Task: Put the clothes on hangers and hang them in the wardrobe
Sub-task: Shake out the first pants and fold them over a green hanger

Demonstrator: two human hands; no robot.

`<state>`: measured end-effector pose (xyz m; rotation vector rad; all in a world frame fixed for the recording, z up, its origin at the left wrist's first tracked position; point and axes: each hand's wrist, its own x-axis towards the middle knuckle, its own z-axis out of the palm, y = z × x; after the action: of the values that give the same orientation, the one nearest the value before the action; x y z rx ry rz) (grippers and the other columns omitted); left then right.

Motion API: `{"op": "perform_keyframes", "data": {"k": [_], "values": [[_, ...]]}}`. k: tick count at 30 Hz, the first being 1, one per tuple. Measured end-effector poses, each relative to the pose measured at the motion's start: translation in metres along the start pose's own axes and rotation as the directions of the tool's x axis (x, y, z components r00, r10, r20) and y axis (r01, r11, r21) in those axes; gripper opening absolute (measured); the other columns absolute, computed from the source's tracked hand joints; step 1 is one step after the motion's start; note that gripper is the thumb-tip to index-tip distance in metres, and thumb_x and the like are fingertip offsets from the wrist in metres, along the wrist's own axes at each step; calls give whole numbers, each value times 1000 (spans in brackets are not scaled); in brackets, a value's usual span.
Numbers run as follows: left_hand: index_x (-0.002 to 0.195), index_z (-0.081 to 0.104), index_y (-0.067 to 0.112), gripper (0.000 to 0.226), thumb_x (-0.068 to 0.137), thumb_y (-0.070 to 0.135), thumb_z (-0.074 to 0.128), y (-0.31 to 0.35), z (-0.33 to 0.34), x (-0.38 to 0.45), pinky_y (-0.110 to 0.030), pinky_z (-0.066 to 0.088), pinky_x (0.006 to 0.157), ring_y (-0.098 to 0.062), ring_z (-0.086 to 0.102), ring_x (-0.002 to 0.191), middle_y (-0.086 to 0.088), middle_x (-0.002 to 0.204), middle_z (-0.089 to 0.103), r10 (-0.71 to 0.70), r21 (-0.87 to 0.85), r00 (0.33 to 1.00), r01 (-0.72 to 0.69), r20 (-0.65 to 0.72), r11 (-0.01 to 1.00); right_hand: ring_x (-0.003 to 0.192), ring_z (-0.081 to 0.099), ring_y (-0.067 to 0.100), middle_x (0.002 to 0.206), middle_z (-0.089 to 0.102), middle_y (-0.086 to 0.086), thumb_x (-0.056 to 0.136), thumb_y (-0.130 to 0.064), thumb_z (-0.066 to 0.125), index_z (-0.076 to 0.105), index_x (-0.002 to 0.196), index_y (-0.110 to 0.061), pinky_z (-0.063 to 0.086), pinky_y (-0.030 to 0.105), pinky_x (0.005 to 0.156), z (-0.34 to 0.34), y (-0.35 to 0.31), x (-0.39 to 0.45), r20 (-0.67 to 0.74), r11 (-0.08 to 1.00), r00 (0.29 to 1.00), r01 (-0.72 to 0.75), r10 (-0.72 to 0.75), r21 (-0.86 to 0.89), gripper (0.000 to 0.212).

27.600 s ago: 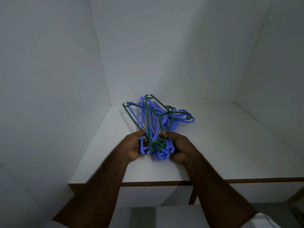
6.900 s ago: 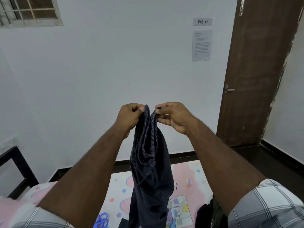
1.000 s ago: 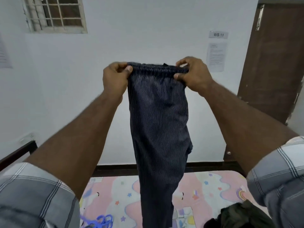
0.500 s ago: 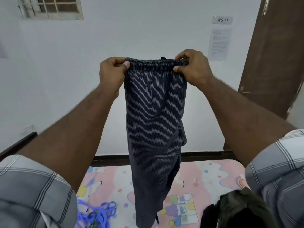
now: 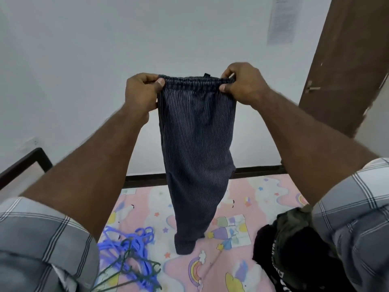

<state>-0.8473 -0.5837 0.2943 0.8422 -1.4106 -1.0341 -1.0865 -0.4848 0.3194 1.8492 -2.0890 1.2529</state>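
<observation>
From the head camera, the left hand point(image 5: 143, 91) and right hand point(image 5: 242, 83) are each pinching a waistband corner of the striped trousers point(image 5: 195, 144), letting them hang straight over the bed point(image 5: 263, 194), probably for folding over one of the hangers point(image 5: 130, 262) lying beside them.

The trousers point(image 5: 196, 148) have sunk until their hems touch the bedsheet point(image 5: 229, 268).

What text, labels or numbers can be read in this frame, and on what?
Paper notice on the wall: printed lines, too blurred to read.
Dark garment on the bed: white lettering along its edge, too small and cut off to read.
Striped trousers: dark tag at the waistband, no legible text.
</observation>
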Motion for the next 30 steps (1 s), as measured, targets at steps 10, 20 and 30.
{"op": "perform_keyframes", "data": {"k": [10,20,30], "values": [[83,64,16,16,97,10,63,-148,-33,-83,-33,57,67,-12,65,65,0,78,68,-565,245,794,515,226,821,71,61,15,78,66,0,81,-16,82,75,106,-9,44,22,66,106,71,-111,552,948,771,-231,317,-220,27],[96,71,13,6,96,12,65,-220,-33,-71,-28,51,70,-18,64,80,-3,92,69,-778,469,595,638,203,611,78,57,18,82,62,1,85,-20,80,72,109,-12,46,24,62,164,110,-112,729,916,556,-238,400,-322,27],[102,64,6,7,95,3,64,-184,25,59,-21,57,55,-16,68,65,-10,91,66,-340,101,939,345,-61,933,99,66,22,105,74,-2,91,-14,62,73,107,-24,50,29,87,181,123,6,117,979,972,-201,204,-37,22]]}}
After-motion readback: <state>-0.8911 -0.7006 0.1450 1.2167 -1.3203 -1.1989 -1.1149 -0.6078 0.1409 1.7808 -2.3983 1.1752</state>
